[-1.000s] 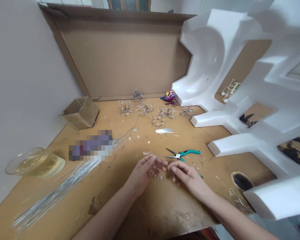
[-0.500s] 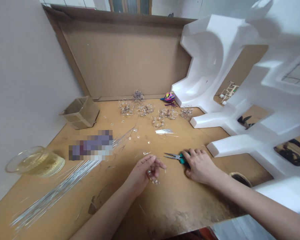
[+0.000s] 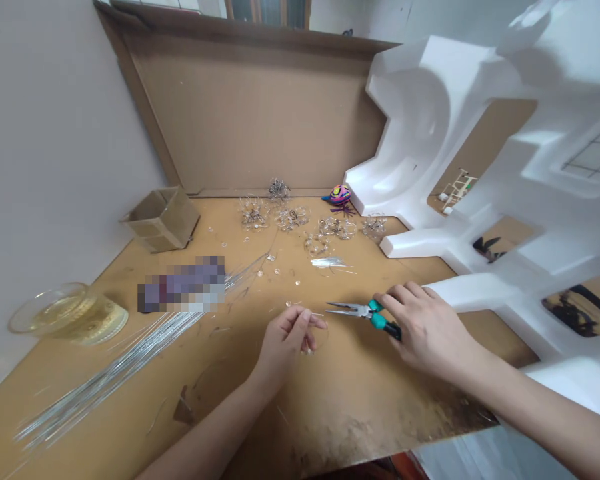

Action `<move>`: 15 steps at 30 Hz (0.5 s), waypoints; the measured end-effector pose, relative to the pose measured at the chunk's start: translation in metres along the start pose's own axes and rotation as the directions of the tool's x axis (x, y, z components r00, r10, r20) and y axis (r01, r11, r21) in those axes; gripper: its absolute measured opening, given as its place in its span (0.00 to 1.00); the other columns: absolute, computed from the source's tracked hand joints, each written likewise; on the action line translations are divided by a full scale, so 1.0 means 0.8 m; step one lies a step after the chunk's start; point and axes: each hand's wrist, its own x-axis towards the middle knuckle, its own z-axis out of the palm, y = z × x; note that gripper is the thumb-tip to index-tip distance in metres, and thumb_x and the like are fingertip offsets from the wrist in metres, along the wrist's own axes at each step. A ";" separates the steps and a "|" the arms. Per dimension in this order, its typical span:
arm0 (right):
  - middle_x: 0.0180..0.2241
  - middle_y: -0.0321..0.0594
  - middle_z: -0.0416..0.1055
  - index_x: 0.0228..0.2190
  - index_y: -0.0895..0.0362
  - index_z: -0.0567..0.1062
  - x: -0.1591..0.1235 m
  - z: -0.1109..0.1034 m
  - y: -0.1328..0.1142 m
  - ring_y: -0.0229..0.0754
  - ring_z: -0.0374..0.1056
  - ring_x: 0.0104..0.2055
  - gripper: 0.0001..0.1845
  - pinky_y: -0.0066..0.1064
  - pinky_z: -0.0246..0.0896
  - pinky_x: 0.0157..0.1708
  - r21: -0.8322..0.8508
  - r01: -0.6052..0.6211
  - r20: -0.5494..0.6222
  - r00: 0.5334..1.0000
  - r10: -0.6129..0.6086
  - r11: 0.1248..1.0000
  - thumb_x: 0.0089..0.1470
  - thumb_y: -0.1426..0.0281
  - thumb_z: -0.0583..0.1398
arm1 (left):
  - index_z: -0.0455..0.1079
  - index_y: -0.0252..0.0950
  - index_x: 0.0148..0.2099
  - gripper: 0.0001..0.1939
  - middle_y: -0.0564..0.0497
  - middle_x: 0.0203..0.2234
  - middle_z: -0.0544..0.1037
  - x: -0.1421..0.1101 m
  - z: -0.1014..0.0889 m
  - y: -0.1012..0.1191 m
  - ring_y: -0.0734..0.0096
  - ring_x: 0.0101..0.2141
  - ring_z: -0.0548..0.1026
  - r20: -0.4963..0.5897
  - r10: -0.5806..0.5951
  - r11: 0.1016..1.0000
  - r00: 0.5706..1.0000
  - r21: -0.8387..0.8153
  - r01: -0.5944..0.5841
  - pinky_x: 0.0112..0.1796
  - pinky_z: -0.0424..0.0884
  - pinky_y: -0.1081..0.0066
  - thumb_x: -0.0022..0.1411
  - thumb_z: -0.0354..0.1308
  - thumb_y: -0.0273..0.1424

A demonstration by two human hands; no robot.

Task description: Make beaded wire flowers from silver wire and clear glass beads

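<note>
Teal-handled pliers sit clenched in the right hand, their pointed nose just beside the left hand, whose curled fingers pinch a thin wire bit with clear beads. A careless squeeze could slip, jabbing those fingers or scattering beads across the tan board.
</note>
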 end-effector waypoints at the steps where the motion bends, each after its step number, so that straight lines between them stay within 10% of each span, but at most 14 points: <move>1: 0.31 0.45 0.66 0.34 0.56 0.70 -0.001 -0.002 -0.006 0.47 0.58 0.34 0.11 0.35 0.46 0.34 -0.030 -0.003 -0.009 1.000 0.002 1.000 0.46 0.68 0.55 | 0.67 0.32 0.30 0.14 0.47 0.30 0.78 -0.001 0.001 0.000 0.80 0.18 0.67 -0.014 -0.001 1.000 1.000 -0.002 0.001 0.21 0.63 0.77 0.58 0.50 0.38; 15: 0.30 0.42 0.65 0.31 0.54 0.68 -0.006 -0.003 -0.017 0.45 0.59 0.34 0.07 0.33 0.45 0.32 -0.016 -0.020 0.072 0.997 0.022 1.000 0.47 0.68 0.54 | 0.69 0.32 0.29 0.16 0.53 0.14 0.72 0.003 0.000 -0.001 0.78 0.16 0.66 -0.016 -0.031 0.998 0.999 -0.063 0.030 0.21 0.62 0.77 0.57 0.50 0.39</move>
